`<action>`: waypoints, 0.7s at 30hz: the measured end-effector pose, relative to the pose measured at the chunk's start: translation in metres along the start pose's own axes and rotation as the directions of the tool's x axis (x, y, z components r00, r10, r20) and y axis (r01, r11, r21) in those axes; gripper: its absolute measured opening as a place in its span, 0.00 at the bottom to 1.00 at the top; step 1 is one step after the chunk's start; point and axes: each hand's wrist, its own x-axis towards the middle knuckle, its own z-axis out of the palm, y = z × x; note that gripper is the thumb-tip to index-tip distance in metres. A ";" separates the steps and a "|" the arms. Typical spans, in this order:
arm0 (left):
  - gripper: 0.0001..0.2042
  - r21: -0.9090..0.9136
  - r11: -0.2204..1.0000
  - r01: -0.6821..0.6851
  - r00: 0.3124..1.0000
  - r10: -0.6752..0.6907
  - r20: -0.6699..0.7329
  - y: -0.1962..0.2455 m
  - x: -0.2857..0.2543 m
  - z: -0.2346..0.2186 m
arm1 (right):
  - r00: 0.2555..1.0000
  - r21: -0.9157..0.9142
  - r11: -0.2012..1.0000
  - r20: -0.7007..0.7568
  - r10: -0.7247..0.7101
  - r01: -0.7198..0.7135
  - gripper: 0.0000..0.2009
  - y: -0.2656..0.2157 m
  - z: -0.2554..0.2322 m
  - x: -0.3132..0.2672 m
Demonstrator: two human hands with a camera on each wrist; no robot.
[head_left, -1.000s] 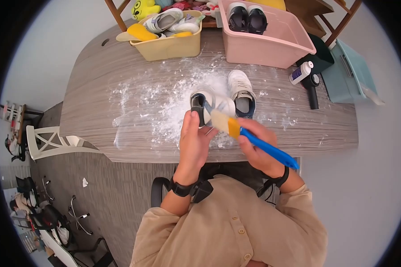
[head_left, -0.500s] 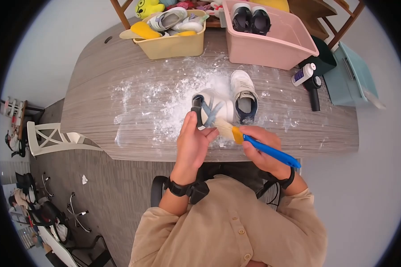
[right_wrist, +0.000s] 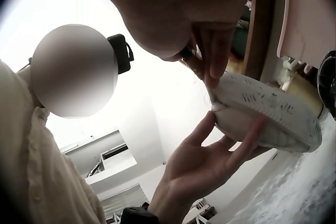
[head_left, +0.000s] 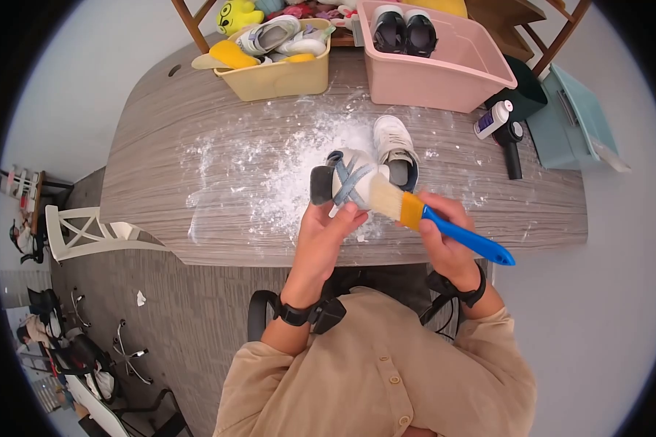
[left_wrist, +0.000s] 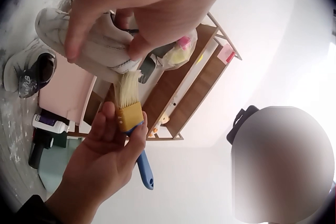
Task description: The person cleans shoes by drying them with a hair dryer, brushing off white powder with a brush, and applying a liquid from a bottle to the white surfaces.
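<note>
My left hand (head_left: 319, 240) grips a white shoe (head_left: 358, 166) with crossed grey-blue straps and a dark flap at its left end, held above the powdery table. In the right wrist view its scuffed sole (right_wrist: 273, 106) faces the camera, the left thumb and fingers around the shoe. My right hand (head_left: 448, 244) holds a flat brush (head_left: 413, 211) by its blue handle and yellow band. The pale bristles (left_wrist: 127, 88) meet the shoe's end. A second white shoe (head_left: 395, 142) with a dark lining rests on the table just behind.
White powder (head_left: 284, 160) is spread over the wood-grain table (head_left: 153, 160). At the back stand a yellow bin (head_left: 284, 81) of shoes and brushes and a pink bin (head_left: 437, 84) with dark shoes. A white bottle (head_left: 493, 120), a black handled tool (head_left: 513, 149) and a teal box (head_left: 568, 124) are at right.
The brush has moved from the shoe's near side by the straps to its right end. The shoe has turned, showing more of its crossed straps and dark flap. The second shoe stays put.
</note>
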 end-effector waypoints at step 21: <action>0.17 0.650 0.743 -0.159 0.965 0.255 -0.056 0.007 -0.003 0.012 | 0.993 0.038 0.998 -0.107 0.049 -0.045 0.16 -0.017 -0.003 0.019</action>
